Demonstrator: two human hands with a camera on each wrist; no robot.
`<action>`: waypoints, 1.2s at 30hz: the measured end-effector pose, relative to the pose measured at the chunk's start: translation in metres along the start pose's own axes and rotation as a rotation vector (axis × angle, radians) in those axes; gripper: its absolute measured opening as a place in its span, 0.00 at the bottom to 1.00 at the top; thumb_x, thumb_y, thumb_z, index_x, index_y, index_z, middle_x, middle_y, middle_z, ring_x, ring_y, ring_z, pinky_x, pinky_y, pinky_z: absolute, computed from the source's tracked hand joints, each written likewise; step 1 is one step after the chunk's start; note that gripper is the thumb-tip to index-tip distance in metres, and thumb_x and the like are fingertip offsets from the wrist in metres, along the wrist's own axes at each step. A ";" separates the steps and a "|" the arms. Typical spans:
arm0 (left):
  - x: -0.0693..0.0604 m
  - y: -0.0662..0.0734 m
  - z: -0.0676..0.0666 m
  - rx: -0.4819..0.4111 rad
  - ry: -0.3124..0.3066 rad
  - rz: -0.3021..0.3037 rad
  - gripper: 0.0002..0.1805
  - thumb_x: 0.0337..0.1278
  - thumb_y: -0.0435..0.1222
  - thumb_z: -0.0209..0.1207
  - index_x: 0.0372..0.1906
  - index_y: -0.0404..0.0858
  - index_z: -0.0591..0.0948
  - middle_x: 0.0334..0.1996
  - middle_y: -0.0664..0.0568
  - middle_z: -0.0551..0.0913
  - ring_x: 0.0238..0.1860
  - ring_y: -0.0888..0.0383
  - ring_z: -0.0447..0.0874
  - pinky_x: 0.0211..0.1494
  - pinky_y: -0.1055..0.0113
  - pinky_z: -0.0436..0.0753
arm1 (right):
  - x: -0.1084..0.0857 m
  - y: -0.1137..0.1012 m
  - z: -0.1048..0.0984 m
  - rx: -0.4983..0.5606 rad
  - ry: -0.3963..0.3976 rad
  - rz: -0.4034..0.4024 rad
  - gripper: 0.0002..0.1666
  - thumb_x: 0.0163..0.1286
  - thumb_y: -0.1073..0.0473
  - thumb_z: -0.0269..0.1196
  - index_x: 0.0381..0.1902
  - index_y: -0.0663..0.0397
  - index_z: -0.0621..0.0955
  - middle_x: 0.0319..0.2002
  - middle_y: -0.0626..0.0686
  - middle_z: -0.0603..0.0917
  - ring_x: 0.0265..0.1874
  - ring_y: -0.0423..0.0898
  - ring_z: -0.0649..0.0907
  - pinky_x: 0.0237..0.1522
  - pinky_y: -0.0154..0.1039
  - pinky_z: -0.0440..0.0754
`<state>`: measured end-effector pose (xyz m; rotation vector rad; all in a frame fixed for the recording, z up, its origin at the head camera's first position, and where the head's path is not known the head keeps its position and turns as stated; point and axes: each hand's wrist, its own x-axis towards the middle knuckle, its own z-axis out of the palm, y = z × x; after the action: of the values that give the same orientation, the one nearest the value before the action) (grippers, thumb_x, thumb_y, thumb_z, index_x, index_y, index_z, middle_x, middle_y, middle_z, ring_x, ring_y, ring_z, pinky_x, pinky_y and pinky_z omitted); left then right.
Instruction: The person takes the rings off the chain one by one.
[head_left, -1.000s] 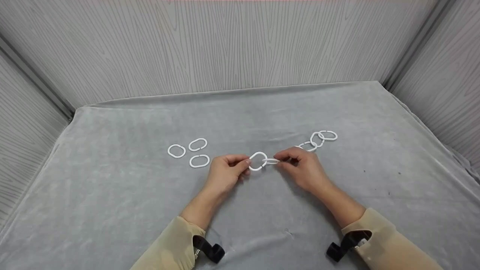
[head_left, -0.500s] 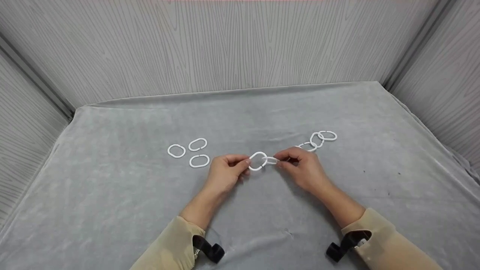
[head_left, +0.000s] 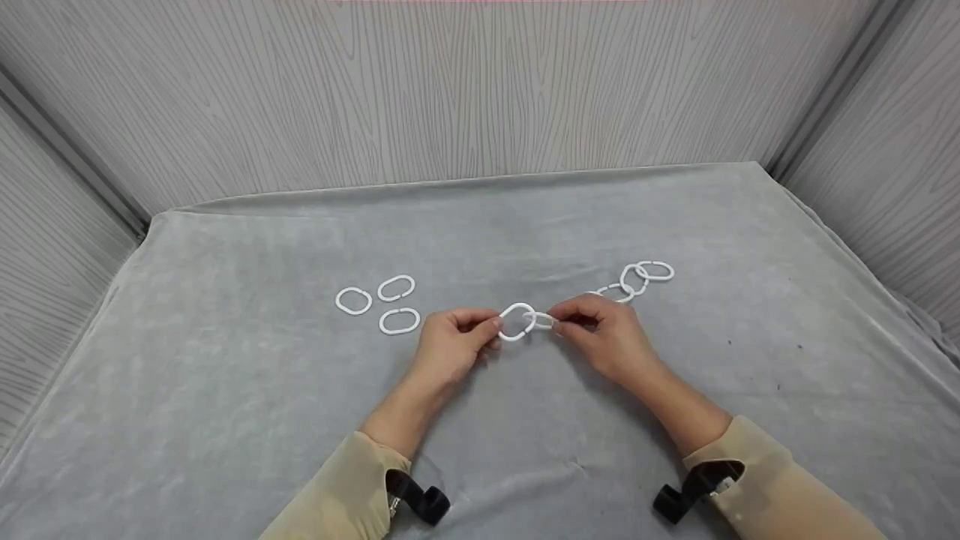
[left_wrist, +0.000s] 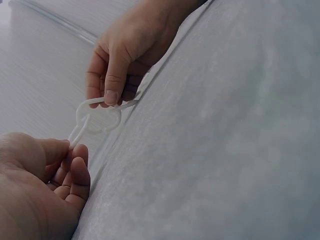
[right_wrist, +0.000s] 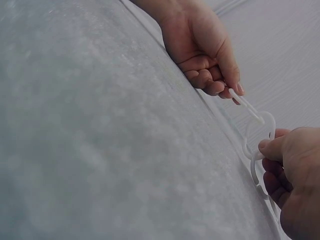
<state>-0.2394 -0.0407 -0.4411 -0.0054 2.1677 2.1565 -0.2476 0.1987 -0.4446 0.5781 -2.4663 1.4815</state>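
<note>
White link [head_left: 517, 305] is held near the middle of the tabletop [head_left: 480, 435], between the two hands. Its left end is pinched by the thumb and fingers of the left hand [head_left: 452, 341]. Its other end is looped through a second link [head_left: 543, 328], which is pinched pretty much the same way by the right hand [head_left: 609, 337]. From the right wrist view, a third link [right_wrist: 253, 172] can be seen hooked onto that second one, just beside the fingertips. How the rest joins up can't really be told, since it's partly covered by the right hand.

Just past that hand, a chain [head_left: 642, 271] of linked ovals is laid out, angled off to the far right. Over on the left, three loose ones are grouped close together but not touching: a leftmost link [head_left: 344, 310], a far link [head_left: 397, 277] and a near link [head_left: 397, 333], each with a small gap in its rim.

Everything's set on a grey cloth [head_left: 225, 390], a bit wrinkled, and it's backed by a wood-grain panel [head_left: 480, 90]. Tan sleeves [head_left: 337, 487] are worn, with black brackets [head_left: 429, 506] fixed at the cuffs.
</note>
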 end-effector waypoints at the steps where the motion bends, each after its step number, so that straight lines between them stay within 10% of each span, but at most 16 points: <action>1: 0.000 0.000 0.000 -0.001 0.000 -0.001 0.09 0.66 0.28 0.68 0.46 0.26 0.89 0.23 0.52 0.85 0.23 0.62 0.83 0.26 0.72 0.79 | 0.000 0.000 0.000 0.002 -0.002 0.001 0.09 0.65 0.71 0.75 0.42 0.56 0.92 0.38 0.47 0.91 0.40 0.43 0.86 0.45 0.29 0.81; 36: 0.001 0.000 0.000 0.031 0.007 0.012 0.08 0.66 0.29 0.68 0.45 0.27 0.89 0.23 0.52 0.85 0.23 0.63 0.82 0.25 0.73 0.79 | -0.001 -0.002 0.001 0.084 -0.037 0.003 0.09 0.67 0.70 0.74 0.43 0.57 0.92 0.40 0.51 0.91 0.40 0.44 0.86 0.46 0.29 0.81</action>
<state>-0.2402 -0.0408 -0.4411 0.0018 2.2110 2.1316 -0.2456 0.1973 -0.4438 0.6232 -2.4433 1.5961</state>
